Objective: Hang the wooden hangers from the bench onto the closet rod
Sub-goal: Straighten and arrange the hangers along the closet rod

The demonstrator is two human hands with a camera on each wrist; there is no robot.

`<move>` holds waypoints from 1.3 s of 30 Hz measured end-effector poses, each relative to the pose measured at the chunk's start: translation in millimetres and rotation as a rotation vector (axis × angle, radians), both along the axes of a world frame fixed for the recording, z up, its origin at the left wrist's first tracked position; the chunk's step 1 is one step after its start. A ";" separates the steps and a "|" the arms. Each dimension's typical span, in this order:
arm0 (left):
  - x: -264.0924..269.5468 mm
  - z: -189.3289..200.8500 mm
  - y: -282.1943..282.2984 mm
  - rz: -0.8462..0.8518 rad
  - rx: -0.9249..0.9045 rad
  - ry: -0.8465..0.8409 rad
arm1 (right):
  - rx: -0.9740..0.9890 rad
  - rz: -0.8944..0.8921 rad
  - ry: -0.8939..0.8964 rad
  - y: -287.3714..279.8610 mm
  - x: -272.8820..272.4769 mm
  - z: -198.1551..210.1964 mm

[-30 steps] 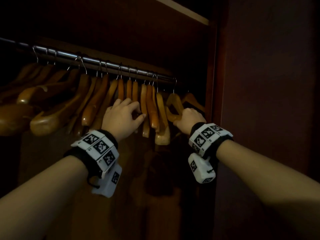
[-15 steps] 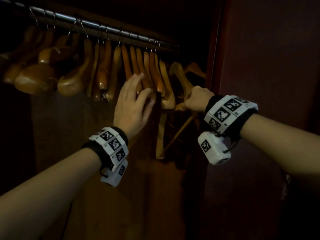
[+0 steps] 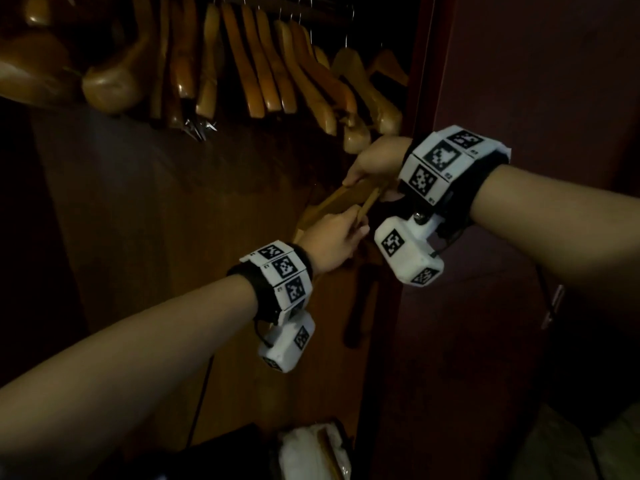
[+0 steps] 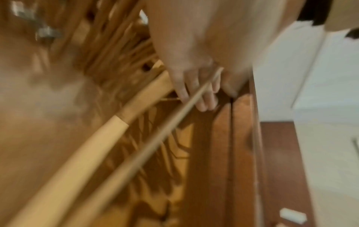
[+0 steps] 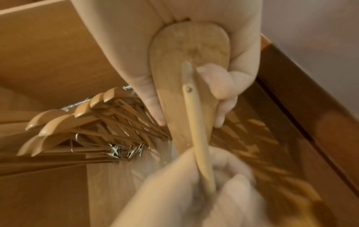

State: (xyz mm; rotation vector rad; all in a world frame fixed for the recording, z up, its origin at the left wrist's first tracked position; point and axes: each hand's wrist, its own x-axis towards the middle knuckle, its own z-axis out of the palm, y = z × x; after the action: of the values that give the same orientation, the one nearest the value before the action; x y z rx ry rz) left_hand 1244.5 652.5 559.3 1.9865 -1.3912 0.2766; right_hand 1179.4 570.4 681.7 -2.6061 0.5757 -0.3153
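A row of hung wooden hangers (image 3: 277, 74) fills the top of the head view; the closet rod is cut off above the frame. Below the row's right end, one loose wooden hanger (image 3: 329, 199) slants down to the left between both hands. My right hand (image 3: 375, 166) grips its broad upper end (image 5: 186, 53), with fingers curled round the wood. Lower down, my left hand (image 3: 334, 237) grips the hanger's thin bar (image 5: 202, 161). The left wrist view shows that bar (image 4: 155, 138) and the wide arm (image 4: 136, 101) running up to my right hand's fingers (image 4: 204, 99).
The closet's dark side post (image 3: 419, 98) stands just right of my hands. Metal clips (image 3: 199, 128) dangle from hangers further left. A white bundle (image 3: 311, 445) lies on the closet floor below. The wooden back panel (image 3: 173, 237) is behind the hands.
My left hand has left the hung hangers and moved down and right to grip the loose hanger's bar. The head view has tilted down, so the rod is out of frame.
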 end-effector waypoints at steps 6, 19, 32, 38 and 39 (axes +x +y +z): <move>15.5 -4.0 6.2 0.133 -0.199 0.383 | 0.460 0.008 -0.192 -6.2 -0.3 -15.0; 45.5 -29.3 78.6 0.233 -1.012 1.156 | 0.228 0.180 0.309 13.0 24.5 -117.6; 54.2 -37.1 170.2 -0.103 -1.329 1.208 | 0.434 0.226 0.579 66.3 50.5 -197.4; 74.9 -44.4 199.9 0.131 -1.354 1.278 | 0.399 0.174 0.418 80.6 64.8 -197.8; 77.3 -47.5 207.6 0.184 -1.281 1.296 | 0.405 0.162 0.397 81.0 65.9 -195.5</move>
State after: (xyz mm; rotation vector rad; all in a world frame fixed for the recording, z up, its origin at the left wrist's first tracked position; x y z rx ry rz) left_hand 1321.7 860.1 511.8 0.7746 -0.0281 -0.0816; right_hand 1245.4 651.4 486.2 -2.3018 0.4899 0.3457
